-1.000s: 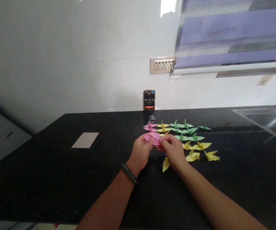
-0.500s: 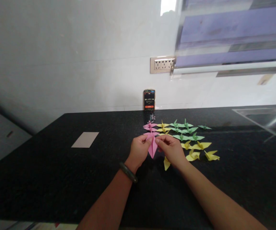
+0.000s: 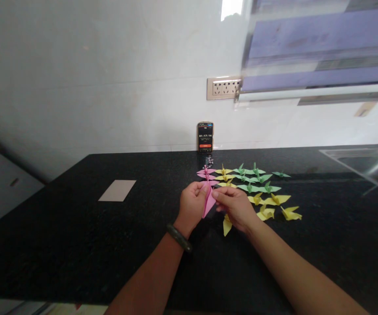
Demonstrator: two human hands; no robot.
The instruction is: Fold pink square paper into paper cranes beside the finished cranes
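Observation:
A pink folded paper piece (image 3: 208,202) hangs point down between my two hands above the black counter (image 3: 77,236). My left hand (image 3: 192,208), with a dark bracelet at the wrist, pinches its upper left edge. My right hand (image 3: 236,207) pinches its right side. Both hands are closed on the paper. Behind them lie rows of finished paper cranes: pink ones (image 3: 206,174), green ones (image 3: 253,178) and yellow ones (image 3: 276,206). One yellow crane (image 3: 227,226) lies partly hidden under my right hand.
A phone (image 3: 205,137) showing a timer leans against the white wall at the back. A pale square sheet of paper (image 3: 117,190) lies on the counter to the left. A steel sink (image 3: 366,164) is at the right edge. A socket strip (image 3: 223,88) is on the wall.
The pink paper went from a broad flat shape held level to a narrow shape hanging point down. My hands have moved closer together around it.

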